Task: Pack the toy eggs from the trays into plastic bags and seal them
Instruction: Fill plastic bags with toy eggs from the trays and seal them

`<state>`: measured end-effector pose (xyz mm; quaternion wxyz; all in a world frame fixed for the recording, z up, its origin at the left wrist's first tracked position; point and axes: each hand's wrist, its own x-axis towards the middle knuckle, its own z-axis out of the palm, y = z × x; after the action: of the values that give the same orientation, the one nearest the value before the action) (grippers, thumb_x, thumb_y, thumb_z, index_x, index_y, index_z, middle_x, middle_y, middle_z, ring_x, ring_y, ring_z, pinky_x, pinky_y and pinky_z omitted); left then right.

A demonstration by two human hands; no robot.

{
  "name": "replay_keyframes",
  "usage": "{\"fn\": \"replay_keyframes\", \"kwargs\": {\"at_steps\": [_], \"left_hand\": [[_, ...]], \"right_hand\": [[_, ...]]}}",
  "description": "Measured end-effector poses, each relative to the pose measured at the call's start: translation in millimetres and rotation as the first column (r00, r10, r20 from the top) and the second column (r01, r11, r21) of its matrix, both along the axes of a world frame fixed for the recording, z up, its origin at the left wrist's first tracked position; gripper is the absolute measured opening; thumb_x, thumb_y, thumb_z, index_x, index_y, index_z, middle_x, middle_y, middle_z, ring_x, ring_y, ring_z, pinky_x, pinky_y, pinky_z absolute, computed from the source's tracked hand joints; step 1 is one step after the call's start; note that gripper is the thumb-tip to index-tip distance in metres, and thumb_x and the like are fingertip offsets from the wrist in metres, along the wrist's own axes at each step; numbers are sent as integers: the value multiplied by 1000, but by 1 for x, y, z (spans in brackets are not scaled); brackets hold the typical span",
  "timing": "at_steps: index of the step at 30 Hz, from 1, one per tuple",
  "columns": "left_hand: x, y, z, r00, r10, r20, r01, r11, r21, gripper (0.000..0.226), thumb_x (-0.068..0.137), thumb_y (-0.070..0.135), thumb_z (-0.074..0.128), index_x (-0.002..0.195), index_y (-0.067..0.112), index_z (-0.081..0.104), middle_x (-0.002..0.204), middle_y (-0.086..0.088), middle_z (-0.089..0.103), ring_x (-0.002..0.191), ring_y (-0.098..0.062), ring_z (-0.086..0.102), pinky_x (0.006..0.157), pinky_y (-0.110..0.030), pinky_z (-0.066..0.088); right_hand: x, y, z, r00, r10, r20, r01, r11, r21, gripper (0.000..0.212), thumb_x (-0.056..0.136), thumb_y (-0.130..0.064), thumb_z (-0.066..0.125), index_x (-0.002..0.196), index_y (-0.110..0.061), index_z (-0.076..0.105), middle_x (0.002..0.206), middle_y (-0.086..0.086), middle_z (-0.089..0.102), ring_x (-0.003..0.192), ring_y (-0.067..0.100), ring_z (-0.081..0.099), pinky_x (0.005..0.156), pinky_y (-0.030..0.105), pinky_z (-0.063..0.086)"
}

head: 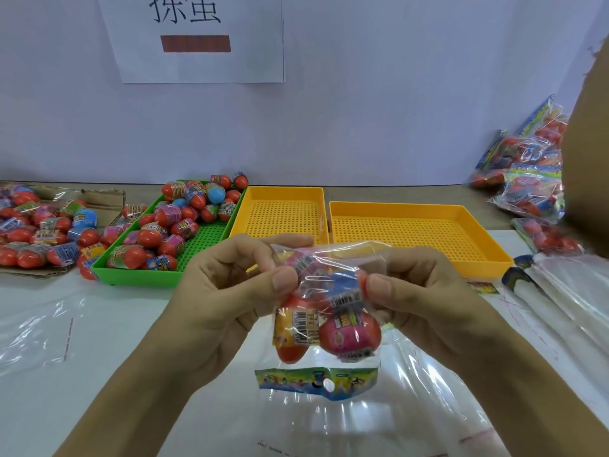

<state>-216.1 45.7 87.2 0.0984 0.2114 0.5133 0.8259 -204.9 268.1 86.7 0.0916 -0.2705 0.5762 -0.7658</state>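
left hand point(227, 285) and right hand point(418, 291) both pinching a clear plastic bag point(326, 311) of red toy eggs, maybe four inside, green perforated plastic tray point(138, 275) just beyond the left hand

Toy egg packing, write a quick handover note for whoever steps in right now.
Left hand and right hand both pinch the top of one plastic bag with toy eggs inside, held above the table; it does not look sealed yet.
Green tray still holds many loose eggs; both yellow trays hold none.
Packed bags are piled at far right, spare bags beside them.
Left: seal this bag, then pack the remaining eggs.
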Motion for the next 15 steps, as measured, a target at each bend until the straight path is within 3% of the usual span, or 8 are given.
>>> {"fn": "replay_keyframes", "kwargs": {"at_steps": [4,8,9,11,12,13,14,15], "left_hand": [[-1,1,2,999,-13,30,12,999,32,39,49,33,98,71,19,69,109,-9,74,104,-24,71,65,-32,60],[-2,8,-1,960,268,-83,-274,958,-79,51,48,38,97,86,30,64,107,-7,72,98,-28,72,64,-35,60],[-2,10,-5,929,348,-126,-361,927,-106,50,52,33,96,89,35,63,106,-4,72,96,-25,72,65,-32,60],[-3,13,-11,858,465,-218,-501,852,-152,51,56,30,89,94,45,58,108,5,68,98,-17,70,71,-26,60],[-3,13,-14,825,504,-257,-550,821,-154,53,60,31,88,97,50,55,111,10,64,103,-13,69,76,-28,60],[-3,11,-15,783,540,-308,-601,785,-151,54,67,35,90,100,54,51,115,13,60,108,-12,66,83,-31,59],[-4,10,-16,715,577,-395,-669,729,-146,52,74,39,87,104,56,48,119,12,57,113,-14,63,88,-33,56],[-4,9,-16,642,597,-481,-727,673,-134,48,78,41,78,110,55,45,122,9,54,117,-17,60,91,-33,54]], "right_hand": [[-1,3,-2,998,4,62,-4,1000,1,20,83,-25,75,96,-10,78,80,3,68,67,7,64,60,17,54],[-4,8,-5,990,-98,103,85,989,124,43,80,-20,65,115,5,66,100,22,66,89,30,67,76,49,54],[-4,5,-6,990,-119,75,106,981,161,43,82,-18,66,120,1,65,108,22,67,96,34,67,80,52,54],[-3,-6,-7,972,-223,-69,233,939,252,41,84,-10,71,125,-14,68,114,17,70,102,33,69,82,45,59],[-5,-8,-6,912,-304,-275,385,867,317,41,83,-8,73,123,-18,69,114,12,72,101,28,70,80,40,59],[-9,-8,-2,763,-335,-552,575,743,343,38,84,-7,74,120,-18,70,114,8,72,100,23,70,79,35,59],[-15,-5,2,544,-255,-799,734,606,306,33,85,-6,73,117,-15,71,116,6,71,102,20,69,80,31,58],[-24,0,10,329,-136,-935,833,507,220,29,87,-2,70,113,-12,71,119,8,69,106,21,68,83,31,56]]}}
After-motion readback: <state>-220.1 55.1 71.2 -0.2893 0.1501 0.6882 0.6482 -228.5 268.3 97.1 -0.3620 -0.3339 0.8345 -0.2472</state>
